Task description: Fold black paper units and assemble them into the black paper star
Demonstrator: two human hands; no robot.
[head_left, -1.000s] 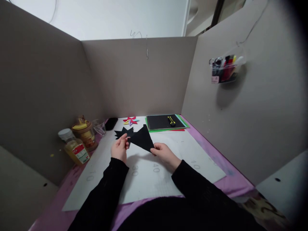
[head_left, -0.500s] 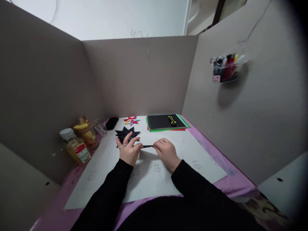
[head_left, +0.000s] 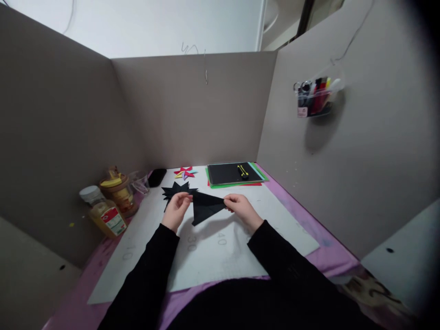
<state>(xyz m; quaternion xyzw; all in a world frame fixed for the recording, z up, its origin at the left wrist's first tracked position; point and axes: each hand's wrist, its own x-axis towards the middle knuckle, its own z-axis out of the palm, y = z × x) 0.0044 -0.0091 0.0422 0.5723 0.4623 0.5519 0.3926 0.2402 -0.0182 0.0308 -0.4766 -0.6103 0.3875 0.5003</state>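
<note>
Fingers (head_left: 187, 198) of both hands pinch a black folded paper (head_left: 205, 207) above the tabletop (head_left: 275, 229), now spread flat-faced, not edge-on as before. Wall-hung clear holder (head_left: 314, 98) carries pens and scissors.

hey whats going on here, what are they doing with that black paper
A person in black sleeves is holding a folded black paper triangle up over a white mat. The left hand pinches one corner and the right hand pinches the opposite point. Just behind the left hand a spiky black paper star lies on the mat. Farther back are a small multicoloured star and a stack of coloured sheets with a yellow cutter on top. Jars stand at the left.
</note>
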